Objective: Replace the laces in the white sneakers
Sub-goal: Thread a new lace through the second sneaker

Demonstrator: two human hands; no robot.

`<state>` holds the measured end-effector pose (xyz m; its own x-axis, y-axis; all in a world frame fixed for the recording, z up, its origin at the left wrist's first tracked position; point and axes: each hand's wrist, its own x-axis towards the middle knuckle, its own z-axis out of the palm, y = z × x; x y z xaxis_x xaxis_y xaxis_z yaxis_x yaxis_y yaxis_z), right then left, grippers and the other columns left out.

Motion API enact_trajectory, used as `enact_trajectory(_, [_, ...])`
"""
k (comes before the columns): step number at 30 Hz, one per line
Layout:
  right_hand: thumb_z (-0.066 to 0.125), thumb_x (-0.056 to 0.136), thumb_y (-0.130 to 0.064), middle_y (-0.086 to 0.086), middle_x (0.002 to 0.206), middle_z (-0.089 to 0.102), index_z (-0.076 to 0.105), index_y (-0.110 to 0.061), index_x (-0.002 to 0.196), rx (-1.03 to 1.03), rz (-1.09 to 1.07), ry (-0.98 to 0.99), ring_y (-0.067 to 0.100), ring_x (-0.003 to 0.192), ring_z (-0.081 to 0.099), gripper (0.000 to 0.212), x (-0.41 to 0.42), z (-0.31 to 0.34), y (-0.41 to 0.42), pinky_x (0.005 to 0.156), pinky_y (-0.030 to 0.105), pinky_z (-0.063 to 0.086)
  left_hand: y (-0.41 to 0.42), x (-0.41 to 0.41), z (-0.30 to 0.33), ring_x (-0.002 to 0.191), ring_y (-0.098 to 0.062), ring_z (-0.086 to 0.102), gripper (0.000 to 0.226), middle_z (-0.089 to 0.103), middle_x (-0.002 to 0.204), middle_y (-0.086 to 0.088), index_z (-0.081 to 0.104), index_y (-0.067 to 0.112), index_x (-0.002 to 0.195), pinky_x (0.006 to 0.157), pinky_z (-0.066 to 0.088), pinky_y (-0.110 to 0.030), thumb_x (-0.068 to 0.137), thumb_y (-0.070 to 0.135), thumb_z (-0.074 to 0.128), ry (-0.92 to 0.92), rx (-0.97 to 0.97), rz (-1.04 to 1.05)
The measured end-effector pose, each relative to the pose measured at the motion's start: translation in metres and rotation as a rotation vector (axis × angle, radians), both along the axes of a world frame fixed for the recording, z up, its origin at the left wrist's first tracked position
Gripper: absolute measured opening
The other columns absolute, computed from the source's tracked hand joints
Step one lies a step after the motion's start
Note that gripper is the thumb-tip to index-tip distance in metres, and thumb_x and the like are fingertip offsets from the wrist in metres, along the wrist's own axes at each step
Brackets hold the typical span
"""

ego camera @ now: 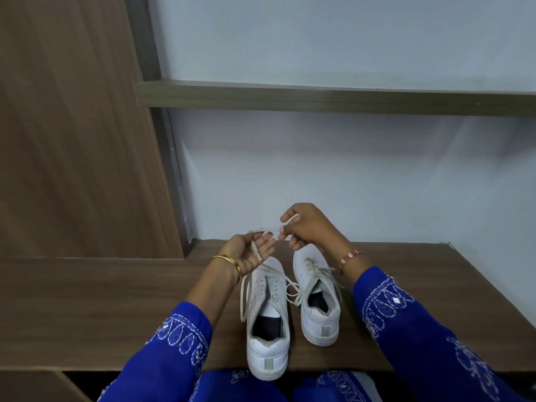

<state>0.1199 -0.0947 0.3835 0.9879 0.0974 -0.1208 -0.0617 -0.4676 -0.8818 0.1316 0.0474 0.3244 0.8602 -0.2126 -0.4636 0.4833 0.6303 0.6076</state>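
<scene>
step: unlacing left sneaker (268, 317) | lace (256, 252) stretched between left hand (251, 252) – loosely curled round it – and right hand (304, 227) pinching its end | next: draw it free of the eyelets below the fingers, judged

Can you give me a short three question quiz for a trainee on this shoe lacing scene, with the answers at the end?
1. True or false: the right sneaker is still laced.
2. Which hands hold the loose lace? A) left only B) right only C) both
3. Fill in: both sneakers stand on the wooden ____.

Key
1. True; its laces cross the eyelets, while the left sneaker shows bare eyelets.
2. C; the lace stretches between the left hand and the right hand, then trails down over the left sneaker.
3. Desk; heels point toward the person.
</scene>
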Motion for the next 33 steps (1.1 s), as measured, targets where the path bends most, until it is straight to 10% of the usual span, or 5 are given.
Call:
enact_trajectory(11, [0.054,0.084,-0.002,0.003,0.081,0.064,0.073,-0.007,0.092,-0.367,-0.008,-0.304,0.014,0.068,0.055,0.021,-0.006,-0.029,0.015,0.052,0.010,0.038,-0.009,-0.011,0.012,0.127,-0.029,0.046,0.031,0.051,0.131,-0.018,0.050,0.009,0.082,0.092,0.039,-0.043,0.102,0.015,0.028,0.044,-0.128,-0.012])
enact_trajectory(15, [0.059,0.080,-0.005,0.015,0.078,0.067,0.066,0.004,0.078,-0.440,0.036,-0.341,0.014,0.063,0.049,0.012,-0.008,-0.034,0.016,0.052,0.021,0.034,-0.007,-0.007,0.007,0.093,-0.031,0.066,0.031,0.057,0.120,-0.019,0.050,0.008,0.079,0.086,0.050,-0.042,0.101,0.013,0.029,0.047,-0.223,0.023])
enact_trajectory(19, [0.060,0.084,-0.011,0.009,0.068,0.067,0.069,0.005,0.075,-0.290,-0.048,-0.395,0.010,0.059,0.051,0.021,-0.002,-0.030,0.005,0.057,0.020,0.039,0.000,-0.004,0.006,0.034,-0.014,0.056,0.033,0.060,0.050,-0.004,0.051,0.010,0.075,0.057,0.053,-0.029,0.100,0.013,0.031,0.057,-0.069,0.034])
enact_trajectory(27, [0.059,0.081,0.007,0.006,0.131,0.053,0.049,-0.008,0.130,-0.145,0.169,-0.236,0.018,0.119,0.048,0.052,0.013,-0.046,0.003,0.097,0.025,0.040,0.005,-0.005,0.031,0.027,-0.003,0.018,0.032,0.029,0.040,0.009,0.044,0.017,0.071,0.030,0.014,-0.011,0.100,0.023,0.031,-0.176,0.326,-0.356])
enact_trajectory(33, [0.050,0.093,-0.006,0.002,0.075,0.062,0.057,-0.014,0.081,0.082,0.217,-0.176,0.007,0.072,0.057,0.015,0.010,-0.047,0.016,0.073,0.017,0.042,0.011,0.000,0.045,0.026,-0.003,0.014,0.040,0.021,0.037,0.011,0.036,0.020,0.062,0.031,0.011,-0.008,0.099,0.033,0.033,-0.273,0.441,-0.286])
